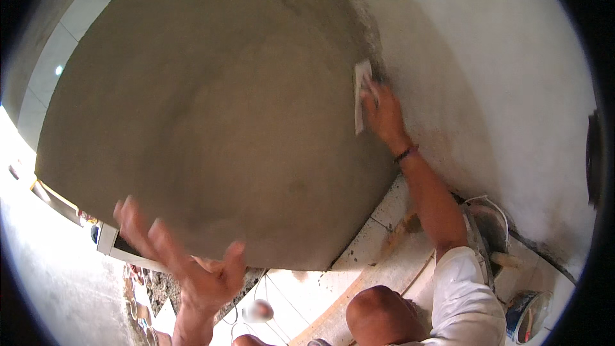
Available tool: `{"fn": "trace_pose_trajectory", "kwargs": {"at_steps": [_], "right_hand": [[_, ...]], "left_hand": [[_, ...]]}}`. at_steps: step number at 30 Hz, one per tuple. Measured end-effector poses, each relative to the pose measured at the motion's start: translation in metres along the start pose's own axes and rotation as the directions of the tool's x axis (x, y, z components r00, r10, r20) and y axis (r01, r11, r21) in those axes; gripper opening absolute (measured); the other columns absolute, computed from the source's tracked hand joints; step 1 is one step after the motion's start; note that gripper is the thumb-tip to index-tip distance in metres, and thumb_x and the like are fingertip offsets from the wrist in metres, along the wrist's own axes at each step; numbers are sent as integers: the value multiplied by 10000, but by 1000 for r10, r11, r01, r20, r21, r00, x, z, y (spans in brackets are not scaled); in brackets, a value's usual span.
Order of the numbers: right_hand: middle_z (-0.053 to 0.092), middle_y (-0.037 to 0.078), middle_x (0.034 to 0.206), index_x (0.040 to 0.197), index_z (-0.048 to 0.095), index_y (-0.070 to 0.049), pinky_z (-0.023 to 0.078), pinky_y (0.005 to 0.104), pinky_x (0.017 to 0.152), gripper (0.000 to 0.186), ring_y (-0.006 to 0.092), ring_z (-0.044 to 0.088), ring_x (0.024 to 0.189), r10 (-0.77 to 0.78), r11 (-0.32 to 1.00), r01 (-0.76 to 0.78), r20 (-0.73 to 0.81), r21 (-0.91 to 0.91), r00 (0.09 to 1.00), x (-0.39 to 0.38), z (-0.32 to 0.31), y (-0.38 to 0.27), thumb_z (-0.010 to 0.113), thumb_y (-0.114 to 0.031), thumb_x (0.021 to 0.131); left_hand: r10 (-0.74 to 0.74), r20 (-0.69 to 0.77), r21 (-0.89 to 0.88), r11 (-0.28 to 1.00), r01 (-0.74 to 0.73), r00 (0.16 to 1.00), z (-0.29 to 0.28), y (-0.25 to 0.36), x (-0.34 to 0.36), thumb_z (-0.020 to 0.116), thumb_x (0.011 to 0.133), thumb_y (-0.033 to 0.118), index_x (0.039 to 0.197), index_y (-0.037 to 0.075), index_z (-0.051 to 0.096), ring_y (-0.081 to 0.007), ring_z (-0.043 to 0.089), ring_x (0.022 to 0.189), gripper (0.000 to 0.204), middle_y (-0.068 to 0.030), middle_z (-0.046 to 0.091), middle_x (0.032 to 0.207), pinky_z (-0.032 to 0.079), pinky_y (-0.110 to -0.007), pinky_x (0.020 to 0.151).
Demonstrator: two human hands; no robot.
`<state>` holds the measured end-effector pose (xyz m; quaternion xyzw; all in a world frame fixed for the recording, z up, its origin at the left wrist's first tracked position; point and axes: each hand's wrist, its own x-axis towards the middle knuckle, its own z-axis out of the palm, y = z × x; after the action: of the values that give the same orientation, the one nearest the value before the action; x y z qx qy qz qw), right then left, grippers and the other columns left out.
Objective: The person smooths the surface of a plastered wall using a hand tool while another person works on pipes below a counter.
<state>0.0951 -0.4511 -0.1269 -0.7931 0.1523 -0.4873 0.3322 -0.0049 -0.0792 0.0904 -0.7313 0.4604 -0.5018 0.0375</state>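
Observation:
A broad layer of damp grey-brown cement plaster point(224, 102) covers the wall in front of me. My right hand point(386, 112) grips a pale, narrow rectangular plastering float point(362, 97), pressed near the plaster's right edge. The float's handle is hidden by my fingers, and motion blurs them a little. Lower left, my left hand point(192, 269) is raised in front of the plaster's bottom edge, fingers spread and blurred, holding nothing.
A pale bare wall point(474, 70) meets the plaster at right. Below are white floor tiles point(288, 301), a long board point(359, 295), a bucket with a wire handle point(490, 221) and a dark bucket point(526, 317). My bent knee point(381, 314) shows at the bottom.

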Motion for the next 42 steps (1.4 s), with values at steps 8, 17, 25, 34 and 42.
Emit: {"fn": "trace_pose_trajectory", "kwargs": {"at_steps": [8,17,25,34,42], "right_hand": [[573,242,1093,1348,508,-85,479,489,846,431,423,570,971,-416,909,416,-84,-15,905,58,-20,-132,556,-221,942],[546,308,1176,1385,481,-85,455,503,920,466,462,548,1069,-21,999,21,10,-36,1000,-22,9,-11,546,-237,950],[555,274,1046,1374,498,-65,464,497,845,477,439,560,974,-93,994,101,-175,37,980,88,-42,-105,569,-198,921],[547,255,981,1338,532,-42,497,477,739,483,419,598,863,-161,977,178,-147,114,976,6,-3,-73,618,-136,872],[575,224,1014,1249,593,-71,503,480,800,375,371,599,928,-539,826,560,-195,69,819,53,-26,-195,576,-199,897]], "left_hand": [[102,92,-26,995,-100,990,87,30,141,718,812,261,1518,130,248,-337,130,1473,858,-145,165,1589,101,-563,1171],[341,205,252,887,-386,917,174,8,199,497,947,476,1482,144,347,-260,191,1458,647,-53,269,1562,115,-506,1194],[355,228,334,846,-415,907,170,14,211,455,969,464,1471,161,372,-243,208,1452,592,-49,304,1546,123,-476,1200],[276,250,360,864,-353,928,127,-20,187,494,930,527,1484,178,351,-246,180,1463,670,-44,260,1568,119,-467,1203],[176,214,418,872,-253,961,81,-62,160,421,920,615,1506,190,297,-247,130,1476,735,-46,200,1589,97,-479,1207]]}}
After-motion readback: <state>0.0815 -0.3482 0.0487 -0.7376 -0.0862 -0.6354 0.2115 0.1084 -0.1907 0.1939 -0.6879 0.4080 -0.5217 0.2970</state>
